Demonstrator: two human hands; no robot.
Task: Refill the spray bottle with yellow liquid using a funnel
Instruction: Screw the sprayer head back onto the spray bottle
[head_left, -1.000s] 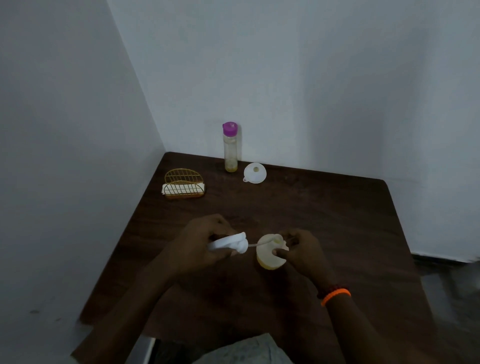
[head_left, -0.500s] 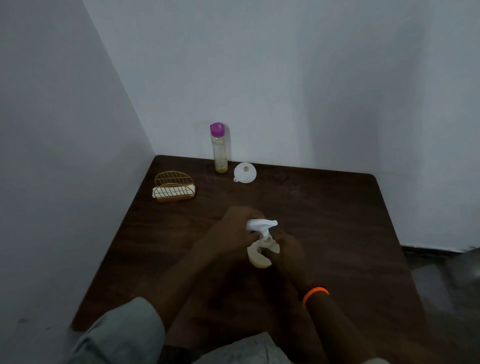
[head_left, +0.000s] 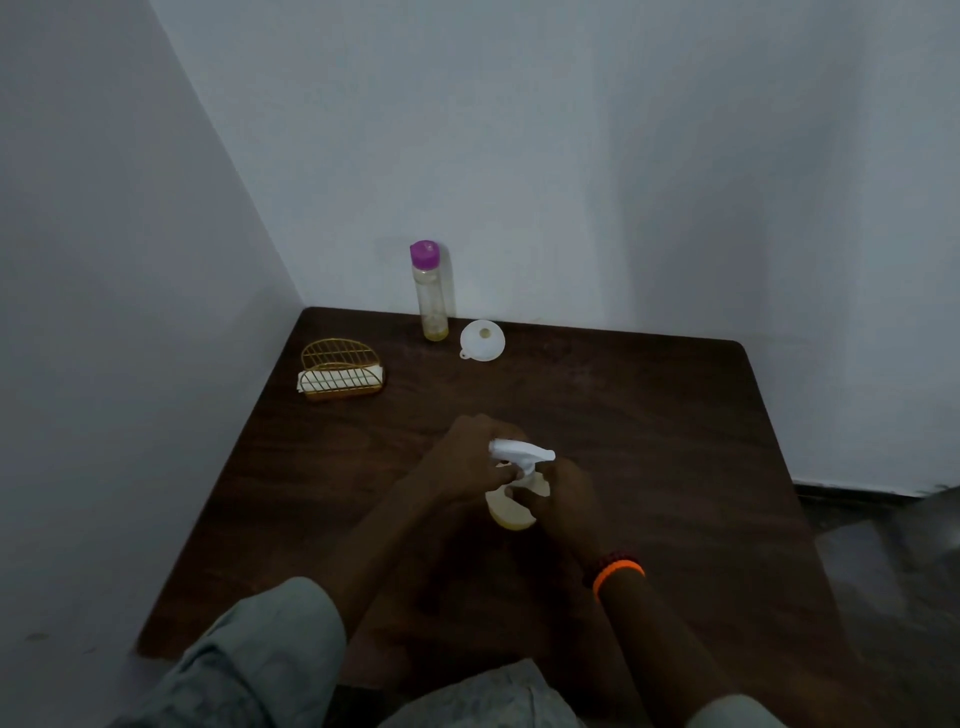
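A small pale spray bottle (head_left: 511, 506) with yellow liquid at its bottom stands upright on the dark wooden table (head_left: 649, 441), near its middle. The white spray head (head_left: 522, 453) sits on the bottle's neck. My left hand (head_left: 470, 460) grips the spray head from the left. My right hand (head_left: 563, 501) wraps the bottle's body from the right. A white funnel (head_left: 482, 340) lies at the back of the table. Next to it stands a tall clear bottle (head_left: 431, 296) with a purple cap and a little yellow liquid.
A gold wire holder (head_left: 342, 370) with white napkins sits at the back left. Walls close the table on the left and back sides. The floor shows beyond the table's right edge.
A second ago the spray head was off the bottle, held out to the left with its tube trailing. Now it sits on the bottle's neck, with both hands close together.
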